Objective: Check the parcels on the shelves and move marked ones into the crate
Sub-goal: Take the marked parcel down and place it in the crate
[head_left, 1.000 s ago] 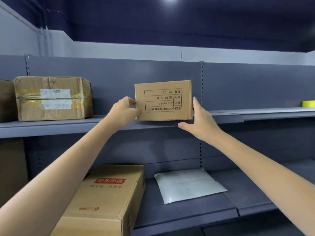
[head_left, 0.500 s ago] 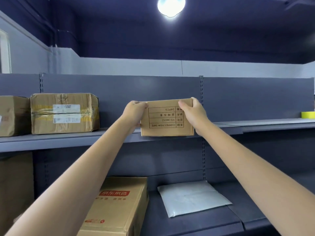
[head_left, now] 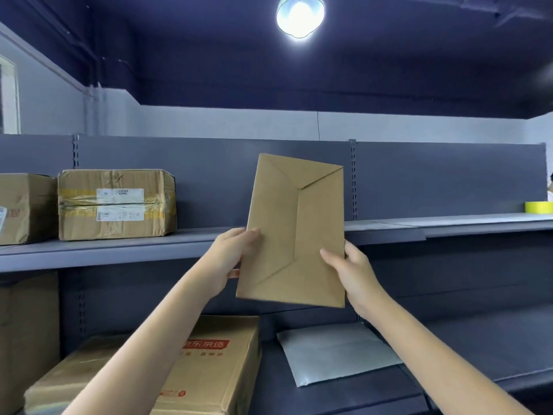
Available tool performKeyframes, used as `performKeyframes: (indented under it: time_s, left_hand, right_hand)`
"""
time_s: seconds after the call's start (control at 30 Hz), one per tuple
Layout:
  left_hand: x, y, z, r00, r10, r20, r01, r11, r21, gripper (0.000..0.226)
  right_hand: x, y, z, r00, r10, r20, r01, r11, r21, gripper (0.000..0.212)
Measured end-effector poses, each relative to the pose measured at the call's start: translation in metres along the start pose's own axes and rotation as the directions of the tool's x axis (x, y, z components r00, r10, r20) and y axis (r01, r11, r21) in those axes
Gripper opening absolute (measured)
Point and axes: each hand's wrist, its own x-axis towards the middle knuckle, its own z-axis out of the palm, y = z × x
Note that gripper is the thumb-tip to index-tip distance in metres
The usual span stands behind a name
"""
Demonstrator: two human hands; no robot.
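Head view: two bare hands held one small flat brown cardboard box (head_left: 294, 232) up in front of the grey metal shelves (head_left: 119, 250), off the shelf.
Left hand (head_left: 232, 256): gripped the box's left edge, fingers curled round it.
Right hand (head_left: 348, 265): gripped the right edge low down, thumb on the front.
Why held so: the plain folded side faced the eyes — likely so the person could look for a mark. None showed on that side.
Boxes on top shelf: two — a taped brown carton with white labels (head_left: 116, 205) and another brown carton (head_left: 24, 208) just beside it at the edge.
Bottom shelf: one big brown carton with a red label (head_left: 209, 363), one flat grey plastic mailer bag (head_left: 335, 351).
Yellow tape roll (head_left: 538, 206): one, far right.
Crate: not in sight.
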Motion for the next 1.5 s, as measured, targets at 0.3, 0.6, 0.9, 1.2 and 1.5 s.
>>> performKeyframes:
  time_s: [0.3, 0.6, 0.9, 1.2, 1.5]
  left_hand:
    - [-0.016, -0.02, -0.003, 0.992, 0.126, -0.021, -0.126, 0.992, 0.003, 0.033]
    - [-0.028, -0.038, -0.013, 0.938, 0.33, 0.109, -0.347, 0.903, 0.254, 0.065]
    - [-0.036, -0.053, -0.009, 0.919, 0.389, 0.069, -0.395, 0.901, 0.18, 0.055]
    - [-0.057, -0.01, -0.026, 0.912, 0.295, 0.286, -0.162, 0.899, -0.408, 0.052]
    - [-0.069, -0.004, -0.021, 0.932, 0.231, 0.278, -0.167, 0.957, -0.237, 0.042]
  right_hand:
    - [-0.011, 0.012, 0.002, 0.984, -0.176, -0.018, 0.17, 0.967, -0.19, 0.053]
    - [0.005, -0.035, 0.01, 0.976, -0.212, -0.058, 0.215, 0.976, 0.042, 0.052]
    - [0.011, -0.062, 0.003, 0.928, -0.372, 0.032, 0.37, 0.905, -0.211, 0.091]
    - [-0.033, -0.03, 0.002, 0.642, -0.764, 0.064, 0.704, 0.555, -0.443, 0.091]
    - [-0.051, -0.026, -0.001, 0.617, -0.767, 0.177, 0.786, 0.593, -0.175, 0.08]
